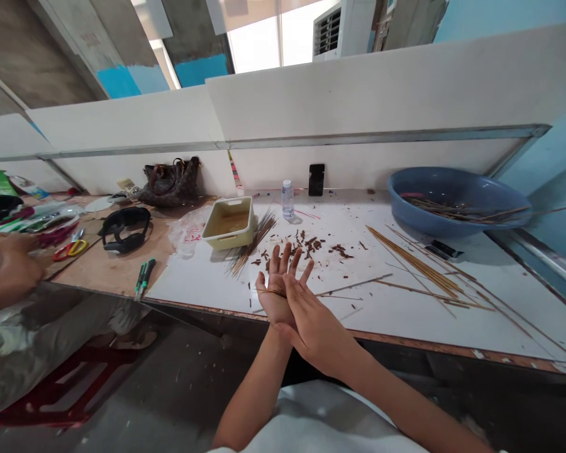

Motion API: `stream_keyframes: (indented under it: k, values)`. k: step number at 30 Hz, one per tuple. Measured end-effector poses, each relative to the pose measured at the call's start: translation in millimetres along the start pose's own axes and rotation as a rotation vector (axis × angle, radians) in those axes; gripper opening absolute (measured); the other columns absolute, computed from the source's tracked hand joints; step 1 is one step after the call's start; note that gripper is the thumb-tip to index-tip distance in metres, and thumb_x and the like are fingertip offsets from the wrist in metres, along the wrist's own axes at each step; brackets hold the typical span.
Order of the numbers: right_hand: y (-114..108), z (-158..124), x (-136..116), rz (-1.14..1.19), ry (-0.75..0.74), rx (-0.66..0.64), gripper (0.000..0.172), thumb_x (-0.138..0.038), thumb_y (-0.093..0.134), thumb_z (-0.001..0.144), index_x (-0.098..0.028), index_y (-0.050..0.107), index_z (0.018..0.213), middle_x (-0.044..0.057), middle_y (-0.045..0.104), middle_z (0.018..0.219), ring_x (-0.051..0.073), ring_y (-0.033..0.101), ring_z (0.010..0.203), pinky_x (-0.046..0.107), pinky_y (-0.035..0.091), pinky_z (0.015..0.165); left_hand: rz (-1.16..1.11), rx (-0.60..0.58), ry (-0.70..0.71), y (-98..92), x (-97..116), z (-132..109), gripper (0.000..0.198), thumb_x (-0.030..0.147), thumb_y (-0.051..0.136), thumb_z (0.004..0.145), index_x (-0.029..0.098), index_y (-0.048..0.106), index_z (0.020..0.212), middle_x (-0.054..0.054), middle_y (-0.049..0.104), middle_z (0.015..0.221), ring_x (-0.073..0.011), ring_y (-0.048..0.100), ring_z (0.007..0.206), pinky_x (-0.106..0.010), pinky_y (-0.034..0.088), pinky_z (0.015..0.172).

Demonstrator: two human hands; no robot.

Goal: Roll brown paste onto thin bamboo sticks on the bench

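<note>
My left hand (279, 307) is palm up over the table's front edge, fingers stretched and spread. Across its palm runs a thin brown strand (270, 290), partly covered by my right hand (314, 324). That right hand lies flat against the left palm, its fingers straight. Just beyond my fingertips are scattered brown flakes (314, 244). A thin grey stick (358, 284) lies to the right of my hands, and farther right is a bundle of tan sticks (415, 261). Fine dark sticks (257, 239) lie to the left, beside a pale yellow basin (229, 238) of brownish liquid.
A blue tub (457, 220) with sticks stands at the back right. Along the back are a small clear bottle (287, 200), a phone (316, 180) and a brown handbag (172, 182). Green-handled cutters (144, 277) lie left. Another person's hand (16, 261) is at far left.
</note>
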State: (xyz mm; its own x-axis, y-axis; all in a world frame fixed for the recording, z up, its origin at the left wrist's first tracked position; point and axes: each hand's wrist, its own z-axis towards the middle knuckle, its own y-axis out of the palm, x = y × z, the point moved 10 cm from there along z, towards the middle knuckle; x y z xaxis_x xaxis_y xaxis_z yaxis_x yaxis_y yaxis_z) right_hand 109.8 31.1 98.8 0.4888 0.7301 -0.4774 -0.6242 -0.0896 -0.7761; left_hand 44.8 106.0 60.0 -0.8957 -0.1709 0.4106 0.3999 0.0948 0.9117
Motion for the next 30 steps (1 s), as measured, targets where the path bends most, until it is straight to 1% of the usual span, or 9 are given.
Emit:
stream_keyframes:
  k: [6,8,13,16,18,20,23,25,30]
  values:
    - [3,0,20,0.221,0.092,0.002,0.1,-0.043,0.053,0.116,-0.028,-0.025,0.177,0.019,0.032,0.183,0.036,0.04,0.166,0.064,0.051,0.126,-0.05,0.117,-0.03,-28.5,-10,4,0.062,0.053,0.033,0.104,0.022,0.079,0.13,-0.016,0.062,0.163,-0.0422,0.054,0.155,-0.073,0.047,0.123]
    - [-1,3,28,0.231,0.086,0.034,0.092,-0.04,0.051,0.117,-0.03,-0.014,0.181,0.017,0.035,0.182,0.034,0.042,0.166,0.061,0.05,0.127,-0.066,0.15,-0.059,-34.8,-14,6,0.06,0.05,0.035,0.102,0.02,0.081,0.127,-0.018,0.066,0.158,-0.0416,0.056,0.154,-0.071,0.049,0.121]
    - [-22,9,54,0.1,0.065,0.131,0.065,-0.038,0.044,0.118,-0.027,0.028,0.18,0.012,0.034,0.183,0.032,0.032,0.171,0.062,0.04,0.135,-0.125,0.244,-0.053,-54.6,-8,12,0.058,0.044,0.036,0.101,0.016,0.082,0.123,-0.021,0.072,0.148,-0.0387,0.061,0.149,-0.064,0.055,0.117]
    - [-49,9,88,0.013,0.185,0.19,0.058,-0.046,0.046,0.117,-0.024,0.051,0.17,0.013,0.05,0.175,0.032,0.048,0.162,0.058,0.047,0.131,-0.156,0.269,-0.025,-67.2,1,16,0.056,0.039,0.034,0.103,0.017,0.083,0.118,-0.019,0.08,0.132,-0.0356,0.07,0.138,-0.064,0.055,0.116]
    - [-73,7,129,-0.084,0.392,0.195,0.057,-0.048,0.046,0.116,-0.021,0.058,0.164,0.016,0.072,0.152,0.034,0.07,0.14,0.053,0.056,0.118,-0.108,0.293,0.009,-75.8,9,19,0.055,0.039,0.035,0.104,0.016,0.085,0.108,-0.015,0.083,0.097,-0.0341,0.077,0.125,-0.059,0.056,0.114]
    - [-90,4,178,-0.182,0.611,0.096,0.057,-0.048,0.048,0.116,-0.018,0.058,0.163,0.016,0.085,0.12,0.033,0.081,0.108,0.047,0.062,0.099,-0.036,0.296,0.07,-79.2,19,25,0.06,0.045,0.035,0.106,0.015,0.086,0.097,-0.007,0.064,0.055,-0.0317,0.082,0.104,-0.051,0.058,0.113]
    - [-108,12,234,-0.355,0.706,-0.067,0.046,-0.042,0.056,0.113,-0.013,0.072,0.146,0.019,0.085,0.115,0.033,0.079,0.107,0.04,0.056,0.095,-0.007,0.283,0.114,-75.2,25,37,0.069,0.053,0.032,0.108,0.013,0.086,0.093,0.004,0.032,0.037,-0.0242,0.077,0.072,-0.044,0.058,0.112]
    - [-106,20,257,-0.385,0.68,-0.162,0.039,-0.036,0.06,0.112,-0.012,0.076,0.137,0.02,0.084,0.119,0.032,0.077,0.114,0.036,0.052,0.099,-0.039,0.285,0.081,-71.5,21,46,0.071,0.051,0.028,0.11,0.012,0.086,0.098,0.005,0.033,0.04,-0.0214,0.074,0.067,-0.044,0.059,0.112]
    - [-81,33,279,-0.362,0.666,-0.273,0.042,-0.045,0.057,0.114,-0.013,0.077,0.133,0.018,0.084,0.121,0.027,0.077,0.11,0.031,0.05,0.092,-0.207,0.34,-0.006,-74.0,11,52,0.068,0.037,0.022,0.11,0.01,0.085,0.111,-0.001,0.051,0.054,-0.0234,0.078,0.085,-0.051,0.063,0.108]
